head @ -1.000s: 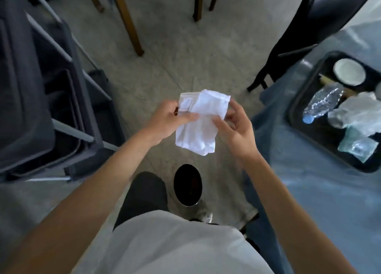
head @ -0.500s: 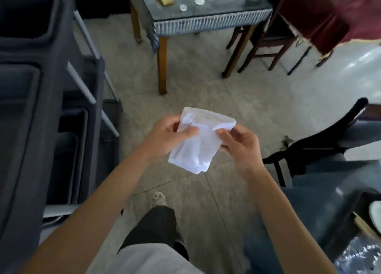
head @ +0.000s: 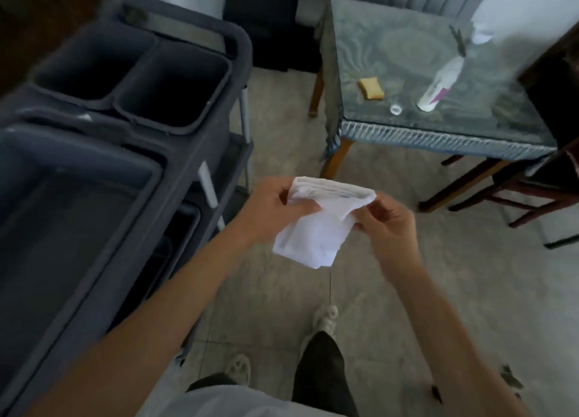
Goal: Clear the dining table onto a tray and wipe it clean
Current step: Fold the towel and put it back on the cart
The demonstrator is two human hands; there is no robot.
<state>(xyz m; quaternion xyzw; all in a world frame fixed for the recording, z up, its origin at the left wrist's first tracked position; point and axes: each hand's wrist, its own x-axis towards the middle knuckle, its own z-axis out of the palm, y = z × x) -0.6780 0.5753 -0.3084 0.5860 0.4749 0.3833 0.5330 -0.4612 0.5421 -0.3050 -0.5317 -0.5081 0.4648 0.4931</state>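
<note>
Fingers of both hands pinch a folded white cloth (head: 316, 220) at its top corners, thumbs in front, other fingers curled behind. Left hand (head: 272, 206) grips the left corner, thumb pressed flat on the fabric; right hand (head: 387, 220) nips the right corner with thumb and forefinger, rest of the fingers loosely bent. Cloth hangs free in mid-air between them, over the floor, touching nothing else. Held up at chest height and squared, likely to fold or refold it into a pad for wiping.

Table (head: 438, 134) with a glass top stands ahead to the right, well apart from the hands. On it: a yellow sponge (head: 371, 87), a small white cap (head: 396, 109), a white bottle (head: 438, 86) standing just beside the cap. So clearing looks unfinished there. Grey cart (head: 188, 172) with empty bins stands at left, near the left forearm. No tray in view.
</note>
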